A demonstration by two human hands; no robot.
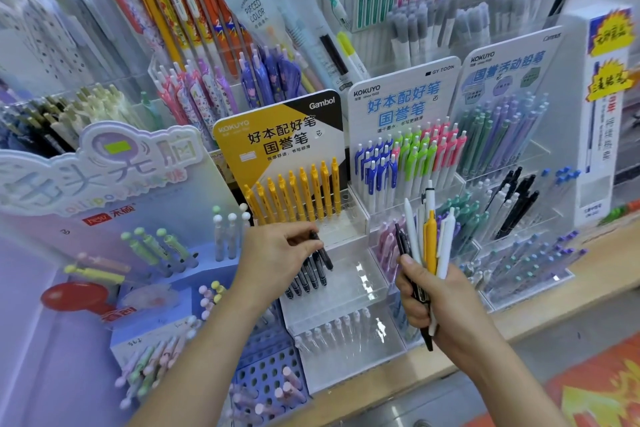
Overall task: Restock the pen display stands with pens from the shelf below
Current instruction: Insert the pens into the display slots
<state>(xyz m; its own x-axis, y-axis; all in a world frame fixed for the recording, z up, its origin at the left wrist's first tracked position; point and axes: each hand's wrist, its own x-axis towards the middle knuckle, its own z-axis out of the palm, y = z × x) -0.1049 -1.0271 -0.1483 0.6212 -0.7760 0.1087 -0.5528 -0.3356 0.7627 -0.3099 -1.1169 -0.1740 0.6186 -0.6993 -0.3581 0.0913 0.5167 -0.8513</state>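
Left hand (pixel 278 251): your fingertips pinched a black pen (pixel 321 248) over the black row (pixel 306 282) on the Gambol stand (pixel 363 291).
Right hand (pixel 438 295): you gripped a mixed pen bundle (pixel 429 236) upright, just right of that stand.

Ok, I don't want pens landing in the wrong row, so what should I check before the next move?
1. Left hand pinches a black pen: ok.
2. That pen is at the black row, colours match: ok.
3. Free space on the tier right of that row: ok.
4. Pen tip seated in a hole: cannot tell.
5. Right hand grips the bundle securely: ok.
6. Yellow row full: not ok, holes open at its right end.
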